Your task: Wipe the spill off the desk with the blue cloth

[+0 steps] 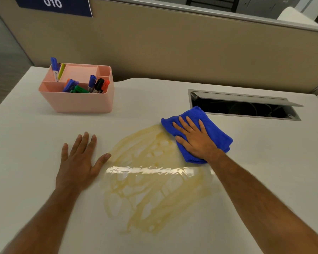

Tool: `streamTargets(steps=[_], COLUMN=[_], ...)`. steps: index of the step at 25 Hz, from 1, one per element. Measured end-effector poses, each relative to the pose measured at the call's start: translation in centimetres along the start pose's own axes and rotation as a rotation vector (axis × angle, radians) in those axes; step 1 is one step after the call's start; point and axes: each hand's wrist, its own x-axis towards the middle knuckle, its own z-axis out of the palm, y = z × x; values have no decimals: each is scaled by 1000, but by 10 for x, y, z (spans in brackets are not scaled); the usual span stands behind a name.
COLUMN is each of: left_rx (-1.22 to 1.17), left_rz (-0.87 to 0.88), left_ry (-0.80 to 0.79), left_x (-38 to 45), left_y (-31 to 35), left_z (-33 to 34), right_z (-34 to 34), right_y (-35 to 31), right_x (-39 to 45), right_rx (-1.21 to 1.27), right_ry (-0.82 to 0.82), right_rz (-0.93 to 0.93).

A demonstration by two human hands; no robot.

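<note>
An office: a desk [35, 129] against a fabric cubicle partition [173, 52], a marker organizer [77, 101], a cable hatch [244, 105].

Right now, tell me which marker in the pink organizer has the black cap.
The black-capped marker in the pink organizer, front right compartment. It stands between a blue-capped marker and an orange-red-capped marker.

We are showing two bare forearms, no sleeves; hands, left [79, 160] and right [195, 136], wearing nothing.
</note>
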Motion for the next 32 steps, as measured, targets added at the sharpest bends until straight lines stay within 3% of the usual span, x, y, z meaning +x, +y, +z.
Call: streamTargets(steps=[18, 25, 29, 32], left_rx=[0, -40, -64, -28], left_rz=[19, 21, 20, 30], left_ry=[11, -29, -59, -47], left_x=[1, 2, 2, 2], left_y=[-6, -6, -4, -3], left_z=[6, 2, -5, -6], right_z=[22, 30, 33, 45], right_y=[-26, -39, -69, -107], right_x=[-97, -137, -165, -175], right_rx=[4, 242, 296, 168], right_ry=[29, 77, 64, 60], right_rz=[160, 289, 368, 444])
